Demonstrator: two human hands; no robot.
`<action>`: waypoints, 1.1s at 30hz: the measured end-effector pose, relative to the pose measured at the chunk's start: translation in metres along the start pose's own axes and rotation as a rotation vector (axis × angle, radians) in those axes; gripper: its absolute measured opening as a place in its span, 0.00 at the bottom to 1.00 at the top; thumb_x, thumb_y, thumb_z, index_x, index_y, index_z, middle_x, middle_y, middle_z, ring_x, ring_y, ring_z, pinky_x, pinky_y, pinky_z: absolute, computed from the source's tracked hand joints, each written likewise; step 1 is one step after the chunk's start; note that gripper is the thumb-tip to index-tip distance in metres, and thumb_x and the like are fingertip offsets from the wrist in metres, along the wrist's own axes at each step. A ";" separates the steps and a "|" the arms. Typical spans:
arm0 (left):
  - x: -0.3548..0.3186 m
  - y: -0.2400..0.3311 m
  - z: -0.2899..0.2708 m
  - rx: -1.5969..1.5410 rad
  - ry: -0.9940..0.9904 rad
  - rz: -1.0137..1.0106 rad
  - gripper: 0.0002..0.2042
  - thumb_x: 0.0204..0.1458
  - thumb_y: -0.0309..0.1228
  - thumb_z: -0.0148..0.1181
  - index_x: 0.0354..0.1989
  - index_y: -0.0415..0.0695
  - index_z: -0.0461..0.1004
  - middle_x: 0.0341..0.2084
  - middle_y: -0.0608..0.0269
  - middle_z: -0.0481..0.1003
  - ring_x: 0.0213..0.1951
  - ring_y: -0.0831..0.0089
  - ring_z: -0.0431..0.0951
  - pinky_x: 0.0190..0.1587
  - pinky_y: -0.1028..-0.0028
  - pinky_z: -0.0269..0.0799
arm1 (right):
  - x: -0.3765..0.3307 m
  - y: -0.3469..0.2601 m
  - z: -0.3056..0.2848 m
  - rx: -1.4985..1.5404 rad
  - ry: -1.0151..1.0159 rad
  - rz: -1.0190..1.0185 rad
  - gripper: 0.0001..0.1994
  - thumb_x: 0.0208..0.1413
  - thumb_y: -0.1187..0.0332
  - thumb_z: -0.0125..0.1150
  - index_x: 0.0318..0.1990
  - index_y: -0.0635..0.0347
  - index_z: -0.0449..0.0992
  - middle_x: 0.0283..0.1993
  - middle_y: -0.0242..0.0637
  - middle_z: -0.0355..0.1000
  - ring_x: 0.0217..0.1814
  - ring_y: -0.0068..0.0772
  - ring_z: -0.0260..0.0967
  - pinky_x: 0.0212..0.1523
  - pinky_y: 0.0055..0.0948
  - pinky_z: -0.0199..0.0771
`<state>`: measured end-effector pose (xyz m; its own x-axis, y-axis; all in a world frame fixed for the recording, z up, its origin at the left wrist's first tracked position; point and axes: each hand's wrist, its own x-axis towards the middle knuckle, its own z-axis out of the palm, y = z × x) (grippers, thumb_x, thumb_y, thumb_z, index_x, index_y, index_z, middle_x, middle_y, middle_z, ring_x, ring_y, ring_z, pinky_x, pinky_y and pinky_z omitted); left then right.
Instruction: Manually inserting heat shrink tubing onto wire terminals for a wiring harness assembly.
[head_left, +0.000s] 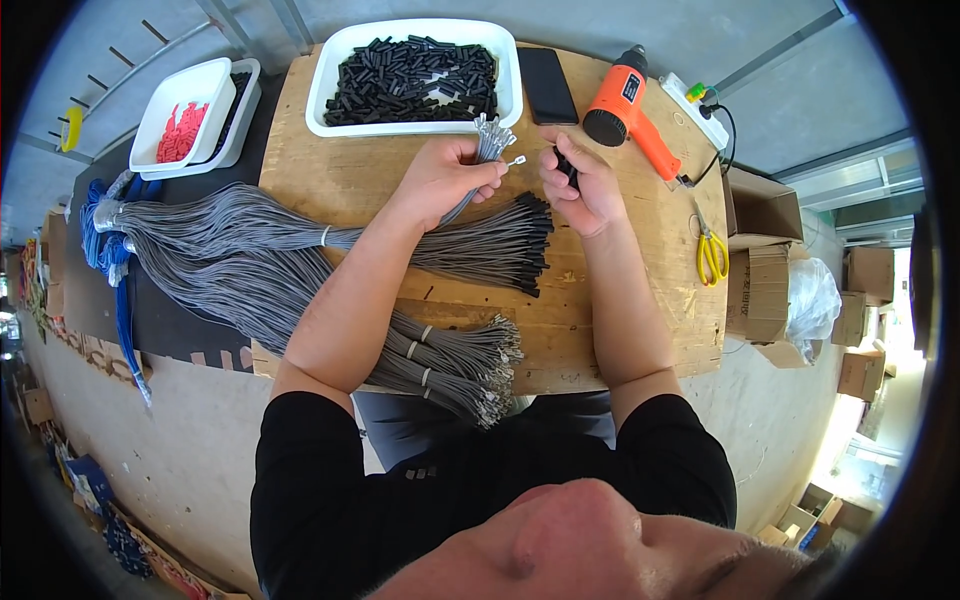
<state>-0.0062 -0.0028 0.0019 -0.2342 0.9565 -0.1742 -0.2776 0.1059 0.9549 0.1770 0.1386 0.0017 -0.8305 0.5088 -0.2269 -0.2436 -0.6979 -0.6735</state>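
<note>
My left hand (445,182) is closed round a small bundle of grey wires (491,142), whose bare metal terminals stick up above the fingers. One wire's terminal (515,161) points out to the right, toward the other hand. Short black tube pieces (567,168) show in my right hand (592,190), its fingers curled round them a little apart from that terminal. Beneath the hands lies a fan of grey wires with black-sleeved ends (530,245). Nearer my body, tied bundles of grey wires (440,365) end in bare metal terminals.
A white tray (318,112) of black tube pieces stands at the back, beside a dark phone (548,85). An orange heat gun (628,112), a power strip (695,110) and yellow-handled scissors (711,257) lie right. Far left are stacked white trays (150,150), one with red pieces.
</note>
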 end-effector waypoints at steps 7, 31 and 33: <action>0.000 0.000 0.000 0.000 0.006 -0.002 0.08 0.57 0.26 0.65 0.40 0.34 0.78 0.28 0.62 0.77 0.29 0.77 0.76 0.34 0.77 0.74 | 0.002 0.000 -0.012 0.087 -0.024 -0.009 0.14 0.67 0.66 0.56 0.53 0.66 0.72 0.31 0.32 0.68 0.24 0.17 0.58 0.18 0.14 0.55; -0.001 0.000 -0.002 -0.056 -0.012 0.010 0.09 0.55 0.27 0.66 0.39 0.34 0.78 0.28 0.62 0.78 0.29 0.77 0.76 0.34 0.76 0.73 | -0.008 0.008 0.013 -0.393 0.080 -0.210 0.07 0.56 0.78 0.67 0.43 0.66 0.80 0.32 0.31 0.76 0.25 0.12 0.61 0.23 0.13 0.55; -0.002 0.000 -0.002 -0.070 -0.009 0.017 0.09 0.55 0.28 0.67 0.37 0.33 0.79 0.27 0.62 0.78 0.29 0.77 0.76 0.33 0.76 0.73 | -0.008 0.009 0.014 -0.399 0.082 -0.226 0.07 0.56 0.78 0.67 0.43 0.66 0.80 0.31 0.29 0.75 0.25 0.12 0.60 0.23 0.13 0.55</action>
<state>-0.0072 -0.0049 0.0016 -0.2313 0.9603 -0.1558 -0.3381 0.0708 0.9385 0.1745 0.1213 0.0072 -0.7328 0.6748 -0.0872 -0.1887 -0.3247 -0.9268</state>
